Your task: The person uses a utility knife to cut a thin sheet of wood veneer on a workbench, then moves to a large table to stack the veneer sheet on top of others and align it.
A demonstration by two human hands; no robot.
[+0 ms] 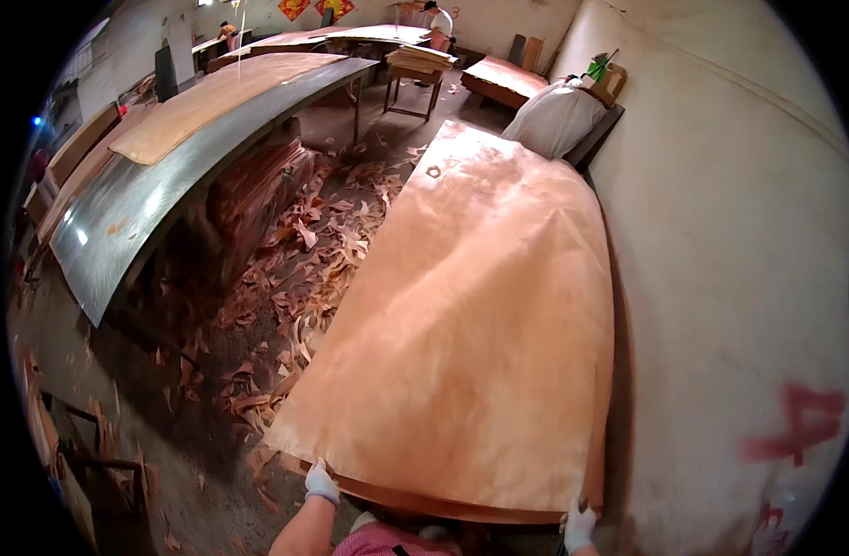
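A large pale reddish-brown veneer sheet (447,315) with a rippled surface and a small dark-ringed knot hole near its far left corner lies over a stack of similar sheets (415,500) along the wall. My left hand (320,484), in a white glove, is closed on its near edge toward the left corner. My right hand (578,526), also gloved, grips the near right corner. My forearms and part of a pink garment show at the lower edge.
A long metal-topped table (119,222) holds tan sheets (220,93) at the left, above stacked veneer. Reddish scraps (304,241) litter the floor beside me. A white sack (549,116) leans by the right wall (730,259). Two people (435,23) (228,32) stand at the back.
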